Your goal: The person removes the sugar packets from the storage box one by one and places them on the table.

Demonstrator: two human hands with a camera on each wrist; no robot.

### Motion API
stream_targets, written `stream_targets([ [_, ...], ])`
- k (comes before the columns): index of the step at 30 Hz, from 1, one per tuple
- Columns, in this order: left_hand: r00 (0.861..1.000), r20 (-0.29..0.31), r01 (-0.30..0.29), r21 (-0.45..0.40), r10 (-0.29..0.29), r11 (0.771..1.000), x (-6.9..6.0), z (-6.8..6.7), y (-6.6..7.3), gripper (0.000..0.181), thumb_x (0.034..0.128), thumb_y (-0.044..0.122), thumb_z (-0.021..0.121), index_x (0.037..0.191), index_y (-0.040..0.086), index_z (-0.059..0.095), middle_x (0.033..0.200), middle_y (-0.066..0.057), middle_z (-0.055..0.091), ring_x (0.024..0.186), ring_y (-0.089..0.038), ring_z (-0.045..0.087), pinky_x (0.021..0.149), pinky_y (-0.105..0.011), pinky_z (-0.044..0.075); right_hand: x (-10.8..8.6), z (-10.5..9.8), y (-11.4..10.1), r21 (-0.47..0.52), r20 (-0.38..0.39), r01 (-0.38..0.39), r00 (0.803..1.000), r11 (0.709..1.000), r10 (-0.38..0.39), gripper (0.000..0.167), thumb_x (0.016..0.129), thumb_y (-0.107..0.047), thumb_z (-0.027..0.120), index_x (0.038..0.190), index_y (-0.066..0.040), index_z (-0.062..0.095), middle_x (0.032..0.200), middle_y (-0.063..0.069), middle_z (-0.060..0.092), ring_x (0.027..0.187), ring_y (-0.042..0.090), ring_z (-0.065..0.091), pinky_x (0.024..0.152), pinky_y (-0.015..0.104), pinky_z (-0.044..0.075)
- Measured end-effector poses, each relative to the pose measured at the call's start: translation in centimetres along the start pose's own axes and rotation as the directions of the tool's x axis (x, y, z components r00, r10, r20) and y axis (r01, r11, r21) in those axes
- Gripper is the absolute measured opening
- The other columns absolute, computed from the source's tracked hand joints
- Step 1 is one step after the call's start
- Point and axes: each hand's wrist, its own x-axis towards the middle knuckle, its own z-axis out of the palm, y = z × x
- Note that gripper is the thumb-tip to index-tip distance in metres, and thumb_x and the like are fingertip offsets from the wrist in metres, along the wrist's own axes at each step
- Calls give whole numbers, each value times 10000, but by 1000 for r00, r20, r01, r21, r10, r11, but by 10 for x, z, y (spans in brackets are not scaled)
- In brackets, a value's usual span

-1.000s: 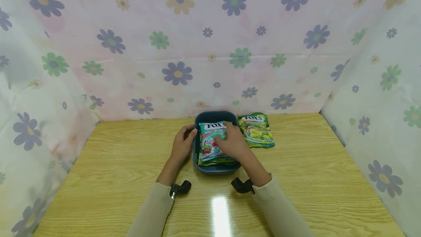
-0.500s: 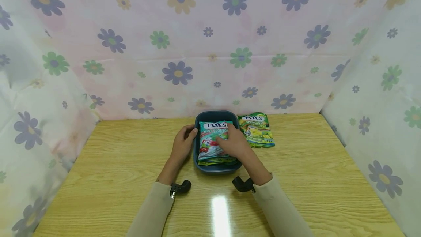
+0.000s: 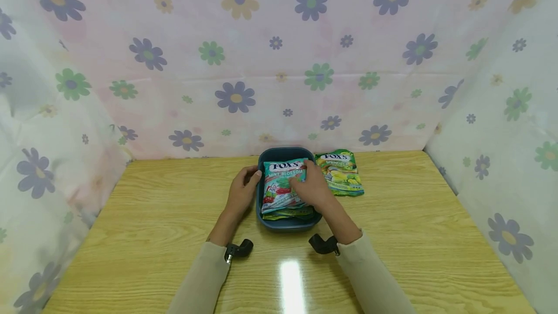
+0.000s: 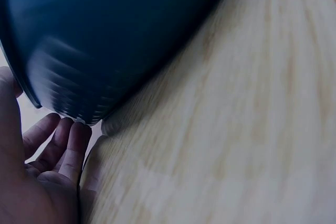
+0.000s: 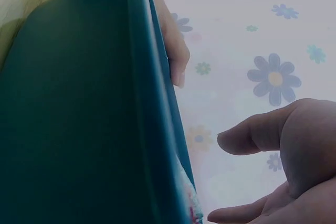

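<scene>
A teal bag of Fox's Mint Blossom candy (image 3: 279, 183) lies in a dark blue plastic bin (image 3: 288, 227), on top of green-yellow packaging (image 3: 285, 215). My left hand (image 3: 241, 189) holds the bin's left side, thumb at the rim and fingers against the outer wall, as the left wrist view shows. Over the right part of the teal bag is my right hand (image 3: 315, 189). Its thumb and fingers stand apart in the right wrist view, and a corner of the bag (image 5: 193, 203) shows near a fingertip. Whether that finger touches the bag is hard to tell.
A green Fox's candy bag (image 3: 341, 173) lies on the wooden table (image 3: 174, 197), just right of the bin. Flower-patterned cloth (image 3: 279, 52) hangs behind the table and along both sides, close behind the bin's far end.
My right hand has shifted slightly right and uncovers more of the teal bag. The bag has turned a little inside the bin. My left hand stays in place.
</scene>
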Motion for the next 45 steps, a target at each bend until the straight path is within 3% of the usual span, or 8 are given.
stream_targets([
  [2, 1000, 4, 3, 3, -3, 1000, 0, 0, 0, 445, 1100, 351, 602, 1434, 58, 611, 1400, -150, 635, 1255, -299, 606, 1084, -470, 463, 1, 0, 1, 14, -7, -6, 1000, 1000, 6, 801, 1040, -222, 628, 1652, 71, 203, 1691, 297, 260, 1513, 474, 349, 1134, 615, 414],
  [4, 1000, 8, -1, 6, 1, 1000, 1, 0, 0, 448, 1101, 364, 597, 1431, 62, 611, 1396, -144, 637, 1254, -295, 607, 1084, -466, 465, 1, -1, 1, 19, -6, -7, 1000, 1000, 7, 802, 1039, -213, 605, 1647, 95, 182, 1667, 313, 299, 1369, 480, 486, 1031, 571, 478],
  [9, 1000, 3, -5, 7, 5, 1000, 1, 0, -2, 439, 1104, 353, 594, 1426, 55, 614, 1391, -150, 639, 1250, -302, 609, 1086, -475, 466, 1, -2, 0, 53, 16, -43, 999, 998, 42, 789, 1038, -206, 537, 1644, 117, 149, 1675, 325, 271, 1193, 419, 517, 874, 480, 428],
  [11, 1000, 1, -7, 10, 7, 1000, 1, 0, -1, 440, 1103, 346, 596, 1427, 48, 614, 1392, -156, 640, 1248, -306, 612, 1084, -480, 468, 1, -3, 1, 81, 28, -62, 998, 995, 60, 781, 1049, -213, 529, 1647, 112, 146, 1699, 312, 228, 1284, 389, 478, 910, 473, 415],
  [19, 1000, -10, -7, 13, 7, 1000, 0, 1, 1, 445, 1098, 344, 607, 1427, 46, 623, 1381, -161, 650, 1232, -304, 620, 1071, -475, 471, 6, -3, 7, 258, 85, -88, 994, 962, 68, 697, 1098, -185, 547, 1633, 106, 210, 1636, 313, 320, 1248, 415, 518, 1003, 530, 451],
  [26, 1000, -4, -7, 1, 7, 1000, 1, 1, 1, 451, 1101, 346, 600, 1433, 41, 624, 1393, -183, 644, 1258, -333, 610, 1092, -505, 452, 6, -3, 8, 313, 87, -110, 992, 943, 87, 727, 1095, -180, 568, 1653, 55, 164, 1702, 293, 194, 1504, 448, 341, 1178, 608, 354],
  [40, 1000, -9, 0, 25, 1, 1000, 1, 1, 1, 443, 1096, 341, 603, 1422, 41, 624, 1388, -163, 646, 1251, -324, 614, 1094, -502, 463, 6, -1, 7, 314, 105, -133, 989, 940, 105, 786, 1050, -90, 625, 1658, 12, 137, 1694, 284, 198, 1466, 441, 379, 1154, 591, 380],
  [45, 1000, -14, 8, 20, -8, 1000, 1, 1, -1, 437, 1096, 347, 603, 1414, 49, 628, 1383, -150, 649, 1246, -306, 614, 1096, -476, 461, 4, -3, 5, 374, 112, -121, 990, 919, 84, 778, 1040, -50, 617, 1650, 13, 138, 1692, 312, 189, 1489, 482, 352, 1163, 609, 371],
])
